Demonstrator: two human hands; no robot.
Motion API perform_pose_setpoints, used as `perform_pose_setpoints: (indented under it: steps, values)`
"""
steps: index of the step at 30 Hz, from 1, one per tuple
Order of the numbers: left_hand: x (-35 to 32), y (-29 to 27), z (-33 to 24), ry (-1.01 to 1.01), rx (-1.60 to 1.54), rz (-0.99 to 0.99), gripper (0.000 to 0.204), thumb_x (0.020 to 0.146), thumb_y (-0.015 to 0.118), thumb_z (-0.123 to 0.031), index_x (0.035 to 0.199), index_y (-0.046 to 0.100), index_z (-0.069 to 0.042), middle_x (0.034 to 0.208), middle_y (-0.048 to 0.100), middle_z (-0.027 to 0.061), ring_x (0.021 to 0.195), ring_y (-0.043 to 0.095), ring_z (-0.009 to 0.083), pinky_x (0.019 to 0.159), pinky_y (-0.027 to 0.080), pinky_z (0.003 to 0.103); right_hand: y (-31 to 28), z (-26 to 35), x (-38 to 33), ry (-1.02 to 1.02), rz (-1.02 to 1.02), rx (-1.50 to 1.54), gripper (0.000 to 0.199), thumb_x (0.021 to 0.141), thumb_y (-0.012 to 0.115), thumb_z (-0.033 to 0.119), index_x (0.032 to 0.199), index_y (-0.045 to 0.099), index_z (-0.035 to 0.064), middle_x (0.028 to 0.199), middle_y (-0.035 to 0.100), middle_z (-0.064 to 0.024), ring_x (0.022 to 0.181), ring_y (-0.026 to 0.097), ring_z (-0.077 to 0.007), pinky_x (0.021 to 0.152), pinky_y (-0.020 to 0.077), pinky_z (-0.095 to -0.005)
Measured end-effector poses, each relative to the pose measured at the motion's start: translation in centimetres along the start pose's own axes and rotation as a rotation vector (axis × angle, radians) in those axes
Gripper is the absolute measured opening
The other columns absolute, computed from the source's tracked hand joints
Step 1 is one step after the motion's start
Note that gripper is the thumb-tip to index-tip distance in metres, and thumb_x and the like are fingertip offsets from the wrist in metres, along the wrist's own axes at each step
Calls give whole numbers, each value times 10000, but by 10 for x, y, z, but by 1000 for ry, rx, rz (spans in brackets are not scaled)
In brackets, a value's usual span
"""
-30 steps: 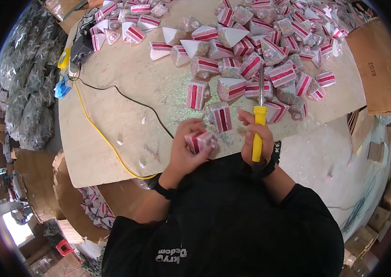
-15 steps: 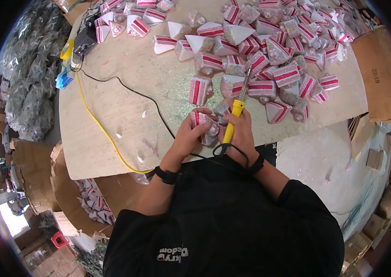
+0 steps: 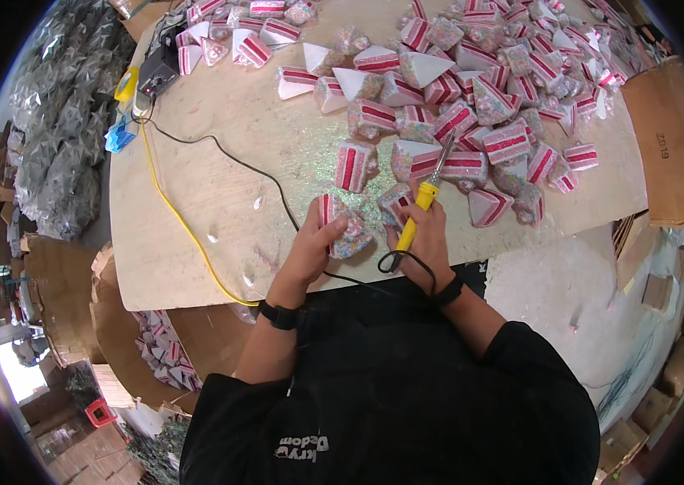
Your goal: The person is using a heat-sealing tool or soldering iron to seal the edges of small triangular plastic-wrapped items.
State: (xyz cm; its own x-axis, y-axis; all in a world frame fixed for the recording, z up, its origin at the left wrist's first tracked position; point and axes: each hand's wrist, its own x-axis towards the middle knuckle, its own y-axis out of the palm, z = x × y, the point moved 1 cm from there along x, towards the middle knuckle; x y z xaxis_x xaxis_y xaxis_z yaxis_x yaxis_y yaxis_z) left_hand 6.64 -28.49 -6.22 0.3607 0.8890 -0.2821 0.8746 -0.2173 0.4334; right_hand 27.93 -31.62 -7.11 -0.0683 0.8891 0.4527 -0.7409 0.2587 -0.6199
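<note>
Surface: pale wooden surface (image 3: 221,242) strewn with glitter, cardboard boxes around it.
Left hand: left hand (image 3: 314,242) clamped on a sprinkle-covered cake-slice piece (image 3: 344,229), near edge at 6 o'clock.
Right hand: right hand (image 3: 423,234) closed round a yellow-handled soldering iron (image 3: 427,194), tip pointing to 1 o'clock.
Progress: one slice in hand; judging by the heap of slices (image 3: 487,89) from 12 to 2 o'clock, which are finished cannot be told.
Far: black power unit (image 3: 160,77) at 10 o'clock.

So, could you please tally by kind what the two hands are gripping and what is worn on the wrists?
Red-and-white sprinkle-covered cake-slice model, in the left hand: 1
Yellow-handled corded metal-tipped tool, in the right hand: 1
Black wristbands, one on each wrist: 2
Total: 4
</note>
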Motion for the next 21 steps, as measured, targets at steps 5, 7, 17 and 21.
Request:
perform_pose_setpoints:
  steps: [5,7,17,21]
  values:
    - [-21,0,-30,-10,210,-53,641,854,747,-239,1326,386,2,1100,563,90,986,575,149,860,494,299,-15,25,18,-22,-51,199,500,705,791,45,1095,478,70,1411,465,-254,1215,496,-414,1013,422,-487]
    - [-25,6,-41,-119,497,-63,609,820,801,-294,1241,472,-3,1032,595,70,953,566,123,849,496,296,-24,37,18,-93,-120,297,489,704,799,50,1067,472,69,1424,453,-256,1241,498,-391,1043,424,-473]
    - [-31,29,-53,-317,415,383,611,802,732,-132,1354,505,0,1207,632,74,1116,563,146,991,438,304,-56,73,21,-66,309,642,636,679,867,101,1130,420,124,1446,439,-289,1264,513,-347,1059,394,-406]
    - [-31,29,-56,-201,452,552,868,772,784,-129,1490,306,-30,1343,537,88,1198,510,164,1021,425,320,-57,73,20,-88,344,613,626,687,857,71,1137,425,113,1448,436,-289,1296,501,-358,1081,389,-393]
